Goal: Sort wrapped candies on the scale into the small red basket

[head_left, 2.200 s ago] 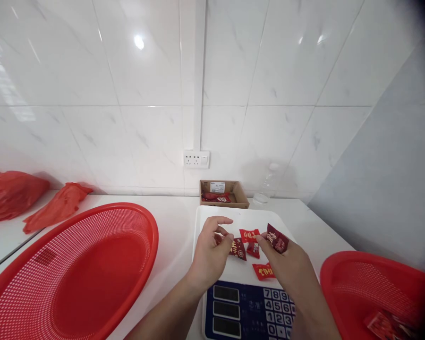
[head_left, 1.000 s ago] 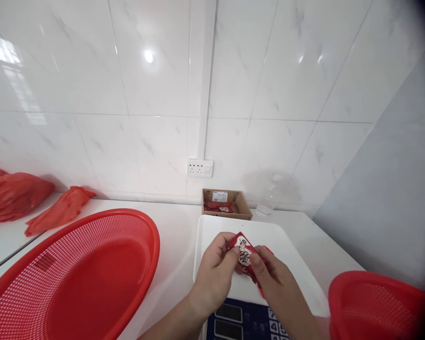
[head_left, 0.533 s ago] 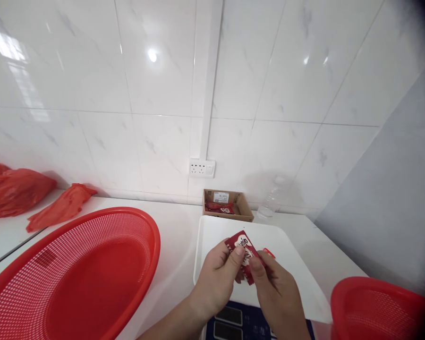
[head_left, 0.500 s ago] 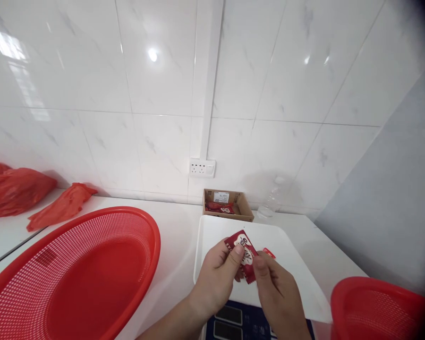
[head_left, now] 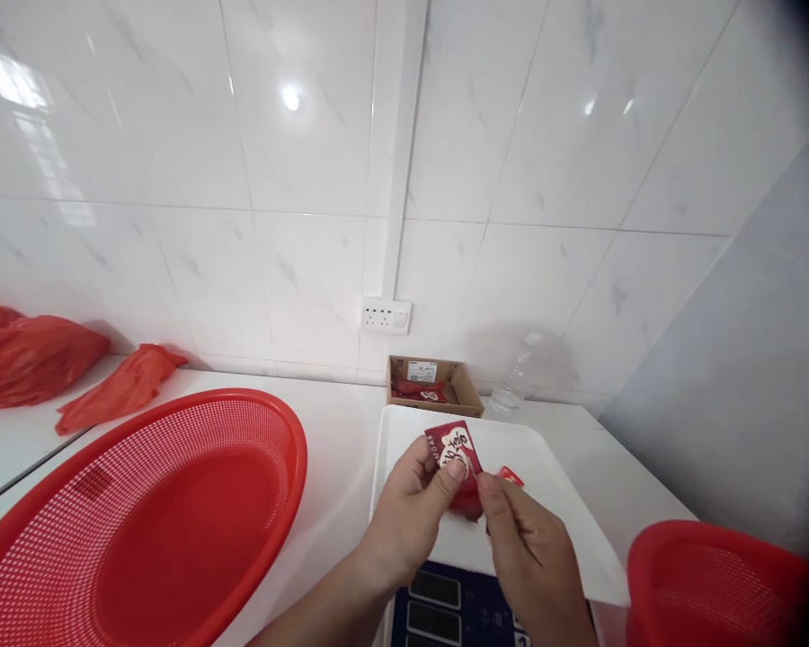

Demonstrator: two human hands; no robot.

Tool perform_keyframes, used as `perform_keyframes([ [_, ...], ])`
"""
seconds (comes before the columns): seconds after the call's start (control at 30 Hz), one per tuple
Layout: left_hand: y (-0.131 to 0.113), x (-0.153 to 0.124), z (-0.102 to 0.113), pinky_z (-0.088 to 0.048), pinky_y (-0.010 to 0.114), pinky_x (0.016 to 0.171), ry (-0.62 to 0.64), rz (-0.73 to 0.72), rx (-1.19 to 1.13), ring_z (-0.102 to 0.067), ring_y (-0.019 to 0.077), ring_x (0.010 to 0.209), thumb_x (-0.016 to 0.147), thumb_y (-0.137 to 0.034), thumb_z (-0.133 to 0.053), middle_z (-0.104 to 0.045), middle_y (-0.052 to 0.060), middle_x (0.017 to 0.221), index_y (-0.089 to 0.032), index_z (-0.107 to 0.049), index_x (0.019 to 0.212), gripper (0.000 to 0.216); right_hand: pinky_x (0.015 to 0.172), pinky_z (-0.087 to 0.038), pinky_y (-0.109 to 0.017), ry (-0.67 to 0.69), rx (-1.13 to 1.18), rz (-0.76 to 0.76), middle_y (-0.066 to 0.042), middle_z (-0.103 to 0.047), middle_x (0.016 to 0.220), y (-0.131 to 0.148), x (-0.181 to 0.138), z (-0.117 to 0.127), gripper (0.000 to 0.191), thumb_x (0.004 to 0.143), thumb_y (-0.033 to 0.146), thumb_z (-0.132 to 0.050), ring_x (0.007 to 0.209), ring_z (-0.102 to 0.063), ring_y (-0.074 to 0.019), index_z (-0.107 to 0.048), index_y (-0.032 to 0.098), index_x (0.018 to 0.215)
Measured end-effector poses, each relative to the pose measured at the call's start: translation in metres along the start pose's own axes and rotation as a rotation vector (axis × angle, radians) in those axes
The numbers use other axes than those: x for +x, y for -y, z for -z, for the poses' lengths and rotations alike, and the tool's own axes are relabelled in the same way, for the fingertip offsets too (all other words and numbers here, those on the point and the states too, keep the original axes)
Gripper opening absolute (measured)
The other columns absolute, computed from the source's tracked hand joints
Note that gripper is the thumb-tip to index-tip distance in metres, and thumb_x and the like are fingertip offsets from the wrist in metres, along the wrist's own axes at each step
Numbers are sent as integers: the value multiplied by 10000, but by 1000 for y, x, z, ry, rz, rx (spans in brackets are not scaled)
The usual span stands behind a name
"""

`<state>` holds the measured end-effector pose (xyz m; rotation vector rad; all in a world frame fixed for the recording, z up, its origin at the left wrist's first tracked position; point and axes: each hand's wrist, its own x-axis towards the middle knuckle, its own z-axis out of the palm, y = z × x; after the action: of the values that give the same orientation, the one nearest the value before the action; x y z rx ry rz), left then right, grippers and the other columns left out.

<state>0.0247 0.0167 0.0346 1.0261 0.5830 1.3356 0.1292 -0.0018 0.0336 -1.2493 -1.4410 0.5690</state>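
My left hand (head_left: pixel 411 521) pinches a stack of dark red candy packets (head_left: pixel 453 451) above the white pan (head_left: pixel 539 449) of a weighing scale. The top packet stands up, its white label facing me. My right hand (head_left: pixel 522 548) is closed beside it, thumb and forefinger pressed on the lower packets of the same stack. A bright red packet tip (head_left: pixel 511 474) shows just behind my right fingers. The scale's blue keypad and displays (head_left: pixel 438 607) lie below both wrists.
A big red mesh basket (head_left: pixel 141 512) lies on the white counter at left. A second red basket (head_left: pixel 715 575) sits at the lower right. A small cardboard box (head_left: pixel 432 393) with red packets, a clear plastic bottle (head_left: pixel 516 382) and a wall socket (head_left: pixel 386 315) stand behind the scale. Red plastic bags (head_left: pixel 74 373) lie far left.
Loose packets that lay spread on the scale pan were gathered into a stack between both hands. Since half a second ago the top packet has turned more upright.
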Motion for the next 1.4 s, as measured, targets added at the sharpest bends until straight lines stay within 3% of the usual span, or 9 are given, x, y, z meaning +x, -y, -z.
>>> perform_keyframes([
  [0.1,-7,0,4,-401,229,597,3,-4,59,-499,93,596,744,-396,-644,-557,-5,681,-138,-526,845,301,461,-352,-223,8,4,-19,38,-423,475,-4,3,4,468,825,561,-398,459,-392,-117,-446,210,518],
  [0.27,-10,-1,8,-417,250,583,146,131,148,-528,108,577,688,-418,-683,-561,-1,631,-142,-497,742,338,457,-375,-226,84,-67,-42,29,-476,498,-10,8,13,430,830,553,-401,489,-457,-133,-457,214,571],
  [0.53,-3,-1,9,-373,215,526,132,114,406,-470,93,561,773,-519,-529,-534,1,628,-143,-530,696,383,521,-422,-244,-155,-39,-94,-6,-586,573,-3,5,3,408,821,539,-434,544,-519,-154,-565,197,641],
  [0.63,-3,-1,9,-368,219,522,87,88,347,-440,88,526,754,-549,-531,-499,-12,585,-148,-506,652,414,501,-424,-247,-93,64,-142,1,-555,554,-8,5,4,404,794,552,-472,525,-500,-149,-557,191,634],
  [0.83,-5,0,10,-307,205,470,116,111,254,-393,69,471,738,-550,-550,-484,-12,558,-148,-483,599,430,449,-380,-241,-24,160,-151,18,-482,483,-17,4,7,411,781,550,-492,489,-450,-141,-525,197,573],
  [0.97,-3,2,10,-299,208,469,59,90,269,-380,76,470,760,-540,-527,-462,-21,532,-160,-460,589,421,451,-384,-237,2,90,-132,0,-526,510,-13,5,9,444,802,568,-448,498,-468,-142,-544,191,588],
  [1.17,-4,1,13,-293,214,527,-26,-53,482,-352,91,541,833,-469,-459,-396,-44,551,-184,-386,581,387,444,-389,-233,99,-54,-116,5,-544,502,-10,11,15,466,799,577,-440,471,-463,-135,-545,191,561],
  [1.3,-2,4,15,-280,223,529,7,-28,580,-325,96,558,846,-453,-432,-354,-48,571,-189,-351,584,381,514,-445,-235,50,-68,-115,2,-613,559,-9,15,18,397,751,554,-519,540,-545,-156,-615,191,621],
  [1.4,1,6,16,-304,228,546,-18,-54,625,-354,103,577,876,-410,-380,-388,-44,618,-189,-421,688,293,540,-455,-253,-62,-164,-208,-14,-659,607,-14,21,26,408,734,569,-510,578,-585,-181,-658,189,721],
])
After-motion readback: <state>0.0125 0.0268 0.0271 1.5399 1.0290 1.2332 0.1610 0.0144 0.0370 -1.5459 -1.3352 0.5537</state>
